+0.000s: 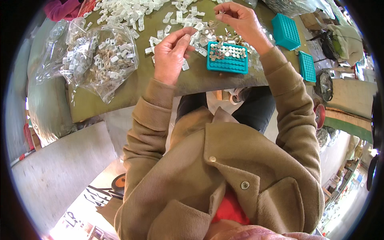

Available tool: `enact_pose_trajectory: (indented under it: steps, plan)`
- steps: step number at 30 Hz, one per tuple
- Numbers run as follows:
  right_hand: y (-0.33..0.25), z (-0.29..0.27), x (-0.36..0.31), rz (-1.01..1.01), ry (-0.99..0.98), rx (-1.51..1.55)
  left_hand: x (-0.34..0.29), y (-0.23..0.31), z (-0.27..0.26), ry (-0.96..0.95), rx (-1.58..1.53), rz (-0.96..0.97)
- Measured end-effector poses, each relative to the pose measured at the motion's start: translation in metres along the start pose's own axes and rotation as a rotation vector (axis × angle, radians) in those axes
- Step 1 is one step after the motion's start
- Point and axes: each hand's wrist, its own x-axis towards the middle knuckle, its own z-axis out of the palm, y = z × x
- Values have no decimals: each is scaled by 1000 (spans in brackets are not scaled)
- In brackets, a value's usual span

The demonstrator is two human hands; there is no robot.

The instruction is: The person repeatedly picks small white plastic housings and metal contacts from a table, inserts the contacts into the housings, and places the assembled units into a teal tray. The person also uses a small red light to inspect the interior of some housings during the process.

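Note:
My left hand [172, 54] is closed in a pinch, thumb against forefinger, over the near side of loose white plastic pieces [179, 17]. Whatever sits at its fingertips is too small to make out. Higher and to the right, my right hand [240, 22] also pinches, with a tiny shiny bit at its fingertips that I cannot name. Below and between the hands lies a teal tray [227, 66] with rows of holes. Small round silvery pieces [229, 52] fill its far rows, while its near rows show bare teal. Thin brownish metal parts [236, 39] lie just behind the tray.
A clear plastic bag [114, 54] of white pieces and brownish parts lies at the table's left. Two more teal trays, a stacked one [286, 32] and a flat one [307, 67], sit at the right edge. Another person's purple sleeve [62, 10] shows at far left.

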Motion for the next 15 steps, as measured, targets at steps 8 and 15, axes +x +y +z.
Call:
enact_pose_trajectory:
  steps: [8,15]
  plan:
    - [-31,43,-30,28,-151,226,-6,16,9,-175,-260,-301]
    - [-25,63,-36,107,-73,332,-11,12,-13,-195,-350,-386]
